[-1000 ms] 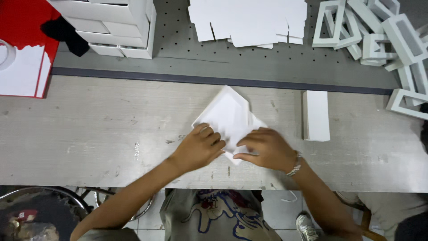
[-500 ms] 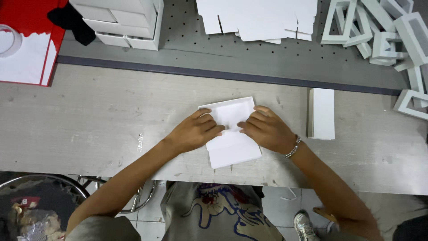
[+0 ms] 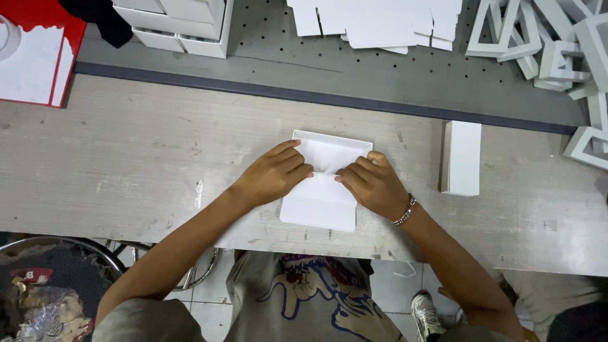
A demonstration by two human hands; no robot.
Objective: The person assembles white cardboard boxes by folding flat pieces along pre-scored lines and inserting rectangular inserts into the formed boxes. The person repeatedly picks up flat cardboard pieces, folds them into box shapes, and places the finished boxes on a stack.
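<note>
White card box blank (image 3: 324, 187) lies creased; left hand (image 3: 273, 176) and right hand (image 3: 373, 183) press flat, fingertips best kept on the fold.

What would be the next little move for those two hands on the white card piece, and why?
Probably press the crease flat by sliding the fingertips outward. The left hand and right hand both rest on the white folded card, fingertips nearly meeting at its middle fold, and the upper part looks partly raised off the wooden bench. A finished white box stands to the right.
</note>
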